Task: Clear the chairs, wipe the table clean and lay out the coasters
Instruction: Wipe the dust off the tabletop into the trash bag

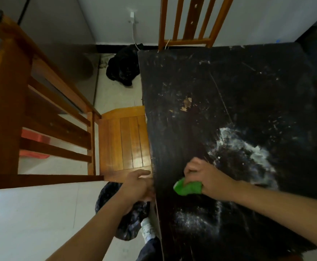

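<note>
Gripping a bunched green cloth, the right hand presses it on the dark table near the left edge, beside white powder. The left hand rests at that edge, fingers loosely curled, holding nothing visible. A wooden chair stands alongside.

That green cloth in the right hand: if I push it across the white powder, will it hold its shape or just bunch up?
The green cloth looks soft: it is crumpled inside the right hand, so it will probably bunch. It seems light and unlikely to slide by itself. The white powder will probably smear rather than lift.
</note>
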